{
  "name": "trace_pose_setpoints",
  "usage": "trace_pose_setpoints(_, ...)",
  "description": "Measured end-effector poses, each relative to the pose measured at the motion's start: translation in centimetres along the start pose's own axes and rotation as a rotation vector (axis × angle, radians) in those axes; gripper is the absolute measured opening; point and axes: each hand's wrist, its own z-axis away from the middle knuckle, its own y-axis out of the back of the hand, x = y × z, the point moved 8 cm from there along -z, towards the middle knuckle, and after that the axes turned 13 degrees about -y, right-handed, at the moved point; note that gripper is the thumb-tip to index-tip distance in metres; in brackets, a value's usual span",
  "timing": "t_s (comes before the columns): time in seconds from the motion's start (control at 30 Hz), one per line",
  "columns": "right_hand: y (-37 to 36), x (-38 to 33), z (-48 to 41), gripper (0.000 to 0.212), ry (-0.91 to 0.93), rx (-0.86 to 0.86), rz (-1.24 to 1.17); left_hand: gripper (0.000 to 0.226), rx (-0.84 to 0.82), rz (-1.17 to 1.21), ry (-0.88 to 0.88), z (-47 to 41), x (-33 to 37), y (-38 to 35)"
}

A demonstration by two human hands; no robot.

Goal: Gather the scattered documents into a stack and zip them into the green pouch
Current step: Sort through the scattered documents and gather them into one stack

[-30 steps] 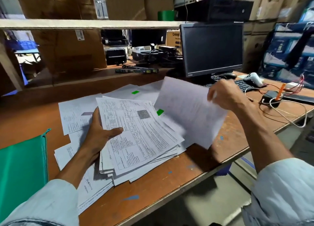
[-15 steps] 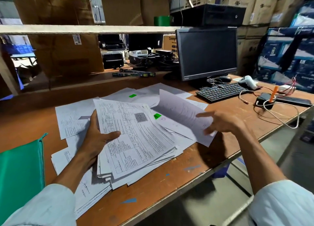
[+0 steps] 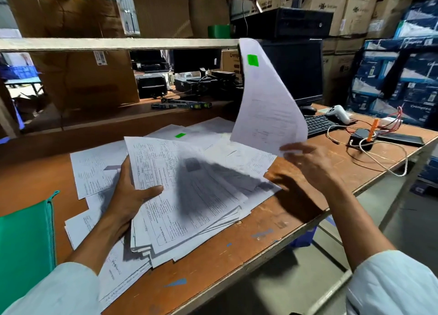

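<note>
Your left hand (image 3: 129, 196) grips the one stack (image 3: 189, 196) of documents at its left edge, with the thumb on the top page and the fingers tucked underneath. Your right hand (image 3: 308, 165), to the right of the stack, holds a single sheet (image 3: 265, 101) by its lower edge. Its fingers are blurred, so you cannot tell the exact grip. That sheet stands curled upright above the stack's far right corner and shades the top page.

Loose sheets (image 3: 94, 170) lie flat on the tabletop (image 3: 237, 255) behind, left of and under the stack. They overlap too much to count.

Two green tags (image 3: 252, 60) show: one on the single sheet, the other tag (image 3: 180, 135) on a flat sheet behind the stack.

The one green pouch (image 3: 23, 243) lies flat to the left of the stack, with bare tabletop between it and the nearest sheet. One keyboard (image 3: 318, 125) and one monitor (image 3: 301, 73) stand beyond the stack to its right.
</note>
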Motion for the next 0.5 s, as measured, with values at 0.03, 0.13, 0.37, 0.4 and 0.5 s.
trace_pose_setpoints(0.03,0.1,0.6,0.0,0.027,-0.005,0.033,0.107,0.097,-0.004,0.003,-0.001,0.0,0.0,0.0)
trace_pose_setpoints(0.13,0.1,1.8,0.3,0.024,0.011,0.142,0.193,0.097,-0.012,-0.004,-0.013,0.0,0.2,-0.1)
trace_pose_setpoints(0.37,-2.2,-4.8,2.3,0.036,0.446,0.293,0.746,0.097,-0.009,-0.02,-0.013,-0.1,0.1,0.0)
trace_pose_setpoints(0.4,-2.6,-5.6,2.2,0.033,0.446,0.24,0.801,0.097,-0.009,-0.019,-0.009,-0.1,0.1,0.0)
trace_pose_setpoints(0.5,-3.7,-8.9,2.6,0.033,0.476,0.151,0.927,0.097,-0.014,-0.017,0.004,-0.1,-0.1,0.1)
